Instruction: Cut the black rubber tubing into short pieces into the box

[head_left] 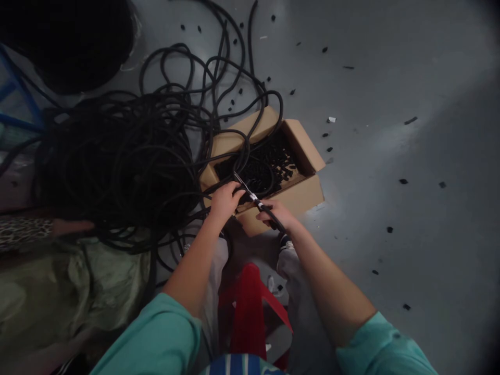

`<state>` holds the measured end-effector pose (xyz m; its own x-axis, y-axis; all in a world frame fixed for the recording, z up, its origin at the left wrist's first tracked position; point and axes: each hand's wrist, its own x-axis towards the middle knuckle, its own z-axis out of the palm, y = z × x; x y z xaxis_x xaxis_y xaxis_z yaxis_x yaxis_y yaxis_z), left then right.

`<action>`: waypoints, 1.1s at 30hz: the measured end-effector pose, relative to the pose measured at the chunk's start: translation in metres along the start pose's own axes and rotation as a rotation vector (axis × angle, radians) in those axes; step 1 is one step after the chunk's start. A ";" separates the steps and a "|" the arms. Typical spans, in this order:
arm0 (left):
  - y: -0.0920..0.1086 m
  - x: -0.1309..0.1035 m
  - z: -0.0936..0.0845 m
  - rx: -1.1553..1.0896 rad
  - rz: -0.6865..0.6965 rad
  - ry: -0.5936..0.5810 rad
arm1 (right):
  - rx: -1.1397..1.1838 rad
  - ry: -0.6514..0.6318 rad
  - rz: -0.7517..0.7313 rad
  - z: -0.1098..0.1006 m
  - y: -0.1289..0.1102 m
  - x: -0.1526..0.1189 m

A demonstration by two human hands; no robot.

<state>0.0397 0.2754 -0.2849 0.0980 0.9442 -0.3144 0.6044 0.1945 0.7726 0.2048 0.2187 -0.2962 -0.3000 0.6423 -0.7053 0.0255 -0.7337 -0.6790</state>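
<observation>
Right grip [278, 213] closed around a scissors-like tool [254, 199]; left grip [225, 200], cannot tell. Tangled cable [156, 161] crowds left, looping over the cardboard box [299, 195]; black scraps [403, 182] lie right.

The right hand [282, 210] hides part of the tool [253, 197]; cables [128, 151] cover part of the box [299, 197]; the left edge crops a co-worker's sleeve [25, 232].

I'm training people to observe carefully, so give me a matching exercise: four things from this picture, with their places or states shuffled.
1. Right hand
2. Cardboard box
3. Red stool
4. Tangled black cable

A. Left of the box
B. Between the person's legs
C. Gripping a tool
D. Open, with small black pieces inside

Pairs: 1-C, 2-D, 3-B, 4-A
</observation>
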 end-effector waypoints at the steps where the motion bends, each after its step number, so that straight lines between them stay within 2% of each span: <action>1: 0.001 0.000 0.000 0.008 0.007 0.000 | 0.002 -0.003 0.000 0.000 0.000 0.000; 6: 0.003 -0.001 -0.001 0.006 0.039 -0.066 | -0.047 0.027 -0.127 -0.002 0.004 0.005; 9: 0.001 -0.001 -0.001 -0.102 -0.019 -0.122 | -0.069 0.024 -0.192 -0.004 0.004 0.006; 12: -0.003 0.001 -0.001 -0.244 -0.101 -0.182 | -0.085 0.006 -0.176 -0.006 0.003 0.004; 15: -0.007 0.003 -0.001 -0.337 -0.122 -0.212 | -0.095 0.023 -0.155 -0.006 0.003 0.004; 20: -0.008 0.005 0.000 -0.314 -0.103 -0.209 | -0.113 0.056 -0.125 -0.007 0.009 0.007; 24: 0.000 0.003 0.001 -0.391 -0.163 -0.197 | -0.075 0.052 -0.096 -0.004 0.007 0.005; 29: 0.010 0.001 0.000 -0.591 -0.325 -0.221 | 0.036 -0.047 -0.006 -0.002 -0.003 -0.002; 33: 0.009 0.000 -0.001 -0.749 -0.408 -0.283 | 0.155 -0.154 -0.052 -0.003 -0.006 -0.003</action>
<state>0.0442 0.2780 -0.2773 0.2394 0.6821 -0.6909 -0.0292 0.7164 0.6971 0.2089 0.2218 -0.2906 -0.4396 0.6472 -0.6228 -0.1368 -0.7336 -0.6657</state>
